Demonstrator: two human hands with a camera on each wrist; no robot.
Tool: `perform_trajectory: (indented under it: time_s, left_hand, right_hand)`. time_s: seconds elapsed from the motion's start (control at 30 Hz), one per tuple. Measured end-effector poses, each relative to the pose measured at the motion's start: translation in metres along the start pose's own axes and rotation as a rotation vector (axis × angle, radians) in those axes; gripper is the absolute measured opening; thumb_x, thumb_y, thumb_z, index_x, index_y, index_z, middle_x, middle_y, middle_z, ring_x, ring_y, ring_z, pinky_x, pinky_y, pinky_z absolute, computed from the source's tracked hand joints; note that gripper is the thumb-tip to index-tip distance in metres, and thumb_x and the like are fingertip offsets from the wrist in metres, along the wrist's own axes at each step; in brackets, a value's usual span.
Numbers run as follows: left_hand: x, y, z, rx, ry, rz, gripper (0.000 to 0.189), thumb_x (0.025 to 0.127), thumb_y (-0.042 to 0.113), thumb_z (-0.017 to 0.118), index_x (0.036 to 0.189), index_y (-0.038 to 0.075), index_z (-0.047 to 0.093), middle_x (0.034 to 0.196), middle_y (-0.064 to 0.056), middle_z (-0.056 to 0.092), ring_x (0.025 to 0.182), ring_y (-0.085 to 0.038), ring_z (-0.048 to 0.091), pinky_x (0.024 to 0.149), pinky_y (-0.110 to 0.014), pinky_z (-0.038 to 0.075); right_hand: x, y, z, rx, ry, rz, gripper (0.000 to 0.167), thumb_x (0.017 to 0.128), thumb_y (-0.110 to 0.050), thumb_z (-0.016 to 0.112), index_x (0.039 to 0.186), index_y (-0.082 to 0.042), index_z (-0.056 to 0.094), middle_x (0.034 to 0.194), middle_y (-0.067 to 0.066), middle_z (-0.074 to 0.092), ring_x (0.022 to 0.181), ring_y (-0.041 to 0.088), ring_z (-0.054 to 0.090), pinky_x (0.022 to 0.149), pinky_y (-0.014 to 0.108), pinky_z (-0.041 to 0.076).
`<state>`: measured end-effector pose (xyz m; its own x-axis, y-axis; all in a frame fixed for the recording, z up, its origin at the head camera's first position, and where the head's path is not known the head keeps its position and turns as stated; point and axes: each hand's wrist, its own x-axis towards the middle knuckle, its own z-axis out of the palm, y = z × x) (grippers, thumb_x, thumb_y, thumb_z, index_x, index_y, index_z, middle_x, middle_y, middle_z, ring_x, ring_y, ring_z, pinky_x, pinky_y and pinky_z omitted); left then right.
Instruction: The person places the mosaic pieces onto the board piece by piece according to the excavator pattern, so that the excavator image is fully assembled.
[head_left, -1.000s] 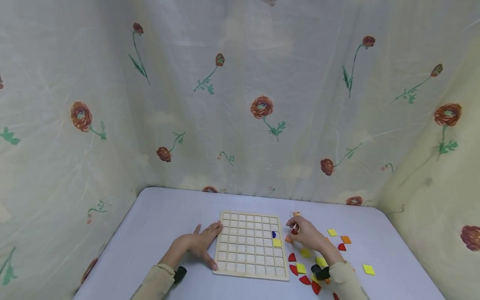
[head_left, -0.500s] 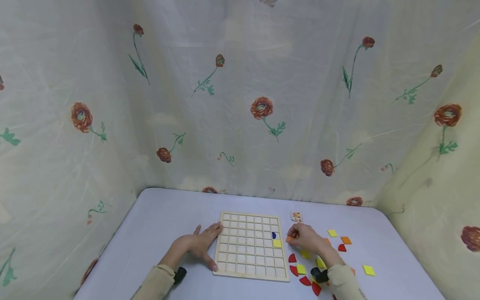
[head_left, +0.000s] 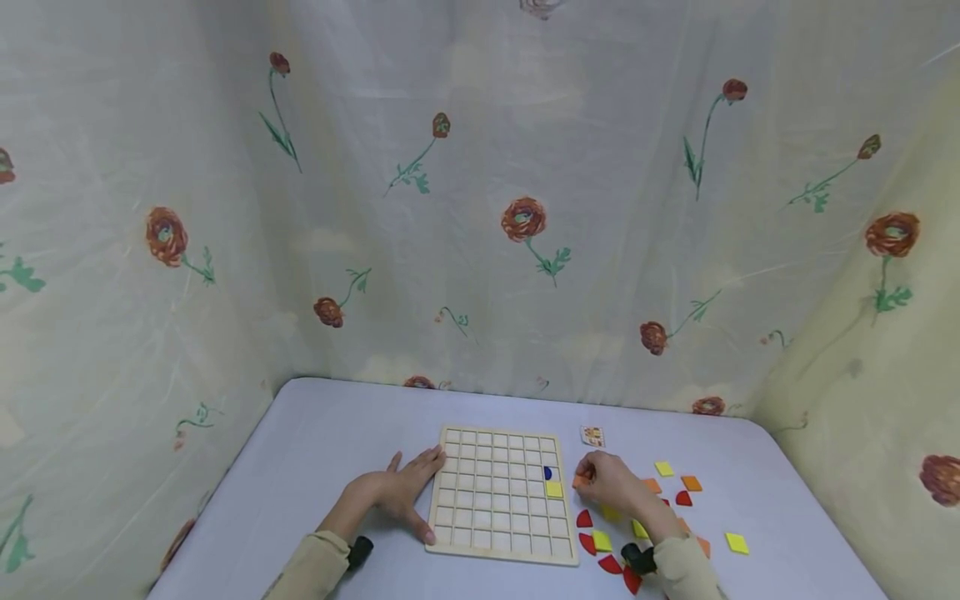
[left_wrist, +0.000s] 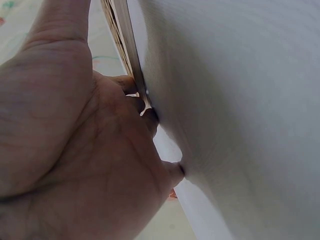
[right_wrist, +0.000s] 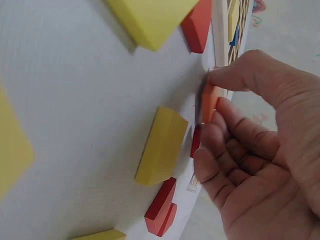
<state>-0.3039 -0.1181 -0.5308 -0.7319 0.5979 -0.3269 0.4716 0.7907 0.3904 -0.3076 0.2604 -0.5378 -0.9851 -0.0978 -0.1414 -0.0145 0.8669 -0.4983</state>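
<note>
A wooden grid board point(head_left: 491, 492) lies flat on the table, with a blue rounded piece point(head_left: 548, 473) and a yellow square tile point(head_left: 553, 489) in its right-hand column. My left hand point(head_left: 403, 490) is spread along the board's left edge; in the left wrist view its fingertips point(left_wrist: 150, 120) meet the edge and the table. Just off the board's right side, my right hand point(head_left: 609, 483) pinches an orange tile point(right_wrist: 209, 102) between thumb and fingers, close over the table. Beneath those fingers a red piece point(right_wrist: 196, 141) partly shows.
Several red quarter-round pieces point(head_left: 611, 564), yellow tiles point(head_left: 737, 543) and orange tiles point(head_left: 692, 483) lie scattered right of the board, some under the right forearm. A small printed card point(head_left: 592, 436) lies beyond the right hand. Floral curtains surround the table point(head_left: 337, 408).
The right hand has drawn back slightly from the printed card and closed its fingertips on the orange tile. The left hand has stayed at the board's edge.
</note>
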Motion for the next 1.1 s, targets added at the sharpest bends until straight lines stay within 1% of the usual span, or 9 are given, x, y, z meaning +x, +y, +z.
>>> perform_trajectory:
  time_s: [0.23,0.37,0.5,0.67,0.8,1.03,1.1]
  left_hand:
    - [0.0,0.0,0.0,0.0,-0.005,-0.007,0.124,0.065,0.06,0.08,0.155,0.008,0.012,0.164,-0.01,0.005,0.151,-0.027,0.005,0.117,-0.063,0.004]
    - [0.0,0.001,-0.001,0.0,-0.001,-0.009,0.125,0.064,0.061,0.08,0.155,0.008,0.012,0.164,-0.01,0.005,0.151,-0.027,0.005,0.117,-0.063,0.004]
    - [0.0,0.0,0.0,0.001,0.006,-0.004,0.125,0.064,0.061,0.08,0.155,0.008,0.012,0.164,-0.01,0.005,0.151,-0.026,0.005,0.117,-0.063,0.004]
    - [0.002,-0.001,0.001,0.005,0.01,-0.002,0.126,0.064,0.062,0.08,0.155,0.008,0.012,0.164,-0.01,0.005,0.151,-0.026,0.005,0.117,-0.063,0.004]
    - [0.003,-0.001,0.001,0.005,0.006,-0.005,0.126,0.064,0.062,0.08,0.155,0.008,0.012,0.164,-0.01,0.004,0.151,-0.026,0.004,0.117,-0.063,0.004]
    - [0.001,-0.001,0.0,-0.015,-0.004,-0.009,0.125,0.064,0.06,0.081,0.155,0.008,0.011,0.164,-0.01,0.003,0.151,-0.026,0.003,0.117,-0.063,0.003]
    - [0.0,-0.001,0.0,-0.02,-0.003,-0.01,0.125,0.064,0.059,0.081,0.155,0.008,0.012,0.164,-0.01,0.004,0.151,-0.026,0.004,0.117,-0.063,0.003]
  right_hand:
    - [0.0,-0.009,0.002,0.049,0.028,-0.07,0.022,0.08,-0.02,0.078,0.095,-0.013,0.064,0.081,0.0,0.055,0.076,0.014,0.049,0.064,0.025,0.042]
    - [0.003,-0.018,0.002,0.087,0.02,-0.14,0.019,0.081,-0.018,0.078,0.094,-0.013,0.065,0.081,-0.001,0.057,0.075,0.014,0.049,0.061,0.024,0.042]
    - [0.008,-0.029,0.006,0.087,0.007,-0.221,0.018,0.08,-0.014,0.078,0.093,-0.012,0.067,0.082,-0.002,0.057,0.075,0.013,0.049,0.061,0.023,0.042]
    - [0.011,-0.039,0.014,0.064,-0.011,-0.285,0.016,0.081,-0.015,0.078,0.093,-0.012,0.067,0.083,-0.002,0.057,0.073,0.012,0.048,0.06,0.022,0.042]
    - [0.013,-0.045,0.018,0.055,-0.015,-0.309,0.013,0.083,-0.014,0.075,0.093,-0.012,0.067,0.083,0.0,0.056,0.073,0.012,0.047,0.059,0.023,0.04]
    - [0.018,-0.049,0.02,0.038,-0.027,-0.281,0.011,0.084,-0.012,0.075,0.092,-0.014,0.068,0.084,-0.001,0.055,0.075,0.013,0.046,0.062,0.024,0.039]
    - [0.02,-0.049,0.02,0.04,-0.033,-0.285,0.011,0.083,-0.012,0.075,0.092,-0.014,0.069,0.084,0.0,0.055,0.075,0.013,0.046,0.063,0.025,0.04]
